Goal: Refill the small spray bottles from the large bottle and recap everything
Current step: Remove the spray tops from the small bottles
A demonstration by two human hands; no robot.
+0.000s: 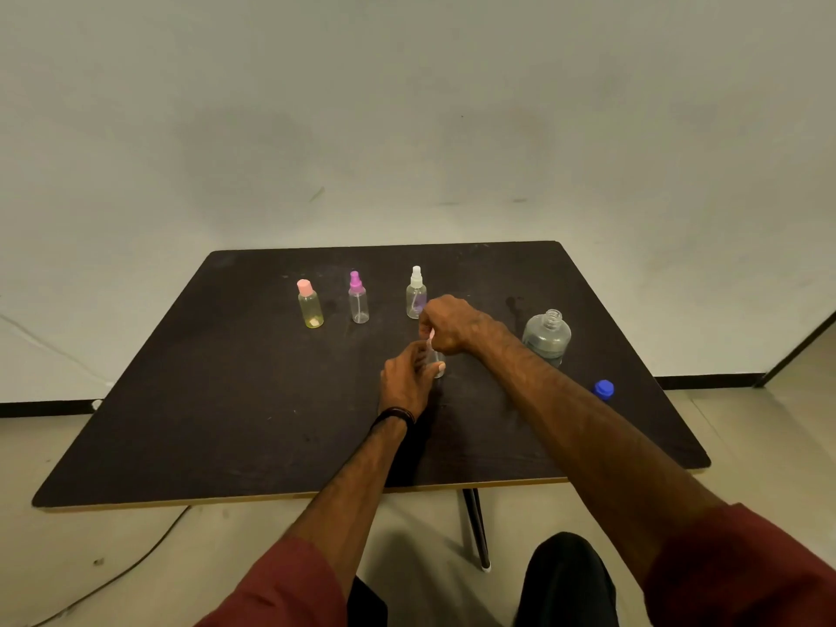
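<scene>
**Both hands on a small clear bottle at mid-table**

Nearest the camera, two forearms in rolled dark-red sleeves reach out over the front edge of a dark table (226,423). A dark band (392,416) circles the left wrist.

The left hand (407,382) is wrapped around a small clear bottle (438,369) that stands near the middle of the tabletop — only a sliver of its body shows past the fingers, with the thumb pressed against its side. Directly above it, the right hand (448,325) is curled closed over the bottle's top; a thin pale piece (430,335) shows between its fingertips, though whether this is a spray head or its tube cannot be told.

To the right, near the table's right edge, a blue cap (604,389) lies by itself. Further back on that side stands the large bottle (547,337), upright, its threaded neck uncapped, part full of clear liquid.

Along the far side three small bottles stand upright in a row, apart from one another: a yellowish bottle with a pink cap (310,304) at left, a clear bottle with a purple spray head (358,298) in the middle, and a clear bottle with a white spray head (415,294) just behind the right hand.
</scene>
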